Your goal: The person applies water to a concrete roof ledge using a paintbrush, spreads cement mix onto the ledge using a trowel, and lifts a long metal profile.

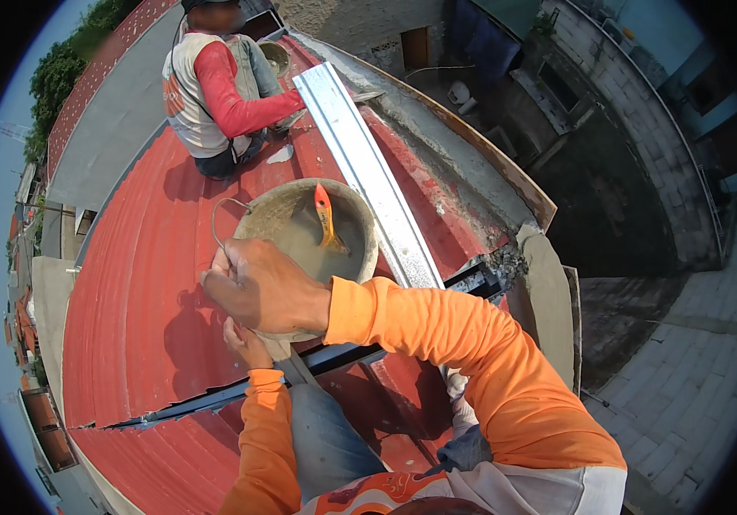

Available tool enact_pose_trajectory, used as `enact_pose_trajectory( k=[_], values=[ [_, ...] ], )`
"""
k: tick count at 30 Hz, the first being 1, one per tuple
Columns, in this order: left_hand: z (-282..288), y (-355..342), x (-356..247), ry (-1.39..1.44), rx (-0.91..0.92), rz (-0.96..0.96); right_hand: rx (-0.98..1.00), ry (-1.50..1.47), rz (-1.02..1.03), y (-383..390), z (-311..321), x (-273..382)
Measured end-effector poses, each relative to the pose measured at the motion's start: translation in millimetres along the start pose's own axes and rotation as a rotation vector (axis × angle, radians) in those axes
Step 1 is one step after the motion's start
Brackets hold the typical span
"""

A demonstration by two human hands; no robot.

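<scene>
A round cement-crusted bucket point(248, 225) with greyish wet contents sits on the red roof in front of me. Inside it leans a paintbrush point(326, 215) with an orange-red and yellow handle. My right hand point(274, 287) reaches across to the bucket's left side, its fingers closed around the thin wire handle point(216, 225). Just below is my left hand point(250, 345), with fingers curled in close to the bucket's near side; what they hold, if anything, is hidden. A flat grey piece point(293, 365) shows beside the left hand, under the bucket.
Right of the bucket, a long silvery metal strip point(373, 176) lies along the roof. A co-worker point(218, 103) in red sleeves crouches ahead, one hand at its far end. The roof point(154, 283) has a dark gap near my legs. Beyond the mortared edge point(471, 172), a yard lies below.
</scene>
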State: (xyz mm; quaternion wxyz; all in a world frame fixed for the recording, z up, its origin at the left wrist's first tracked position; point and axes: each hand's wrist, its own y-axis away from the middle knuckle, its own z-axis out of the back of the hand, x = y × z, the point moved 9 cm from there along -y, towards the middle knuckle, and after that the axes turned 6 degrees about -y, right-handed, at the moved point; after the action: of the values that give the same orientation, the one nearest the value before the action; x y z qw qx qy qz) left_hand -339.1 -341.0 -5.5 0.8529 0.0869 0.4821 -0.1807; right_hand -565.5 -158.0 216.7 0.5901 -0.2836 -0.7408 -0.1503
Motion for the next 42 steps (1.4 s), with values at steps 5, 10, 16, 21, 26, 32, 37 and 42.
enact_pose_trajectory(
  k=[5, 10, 16, 21, 26, 32, 37, 42],
  values=[
    [-46, 2, 23, -0.283, 0.060, -0.059, -0.107, 0.184, 0.158, -40, 24, -16],
    [-42, 13, -3, -0.445, -0.048, -0.171, -0.133, 0.214, 0.135, -71, 35, -34],
    [-36, 16, -4, -0.515, -0.111, -0.149, -0.197, 0.145, 0.177, -98, 32, -46],
    [-38, 19, -17, -0.522, -0.071, -0.081, -0.174, 0.126, 0.124, -112, 24, -54],
    [-43, 24, -24, -0.536, -0.081, -0.081, -0.209, 0.162, 0.140, -125, 21, -59],
    [-43, 24, -19, -0.580, -0.089, -0.116, -0.171, 0.088, 0.146, -137, 20, -82],
    [-42, 23, -17, -0.549, -0.071, -0.111, -0.175, 0.073, 0.039, -139, 22, -111],
    [-45, 26, -28, -0.533, -0.088, -0.116, -0.237, 0.114, 0.067, -142, 23, -135]
  ],
)
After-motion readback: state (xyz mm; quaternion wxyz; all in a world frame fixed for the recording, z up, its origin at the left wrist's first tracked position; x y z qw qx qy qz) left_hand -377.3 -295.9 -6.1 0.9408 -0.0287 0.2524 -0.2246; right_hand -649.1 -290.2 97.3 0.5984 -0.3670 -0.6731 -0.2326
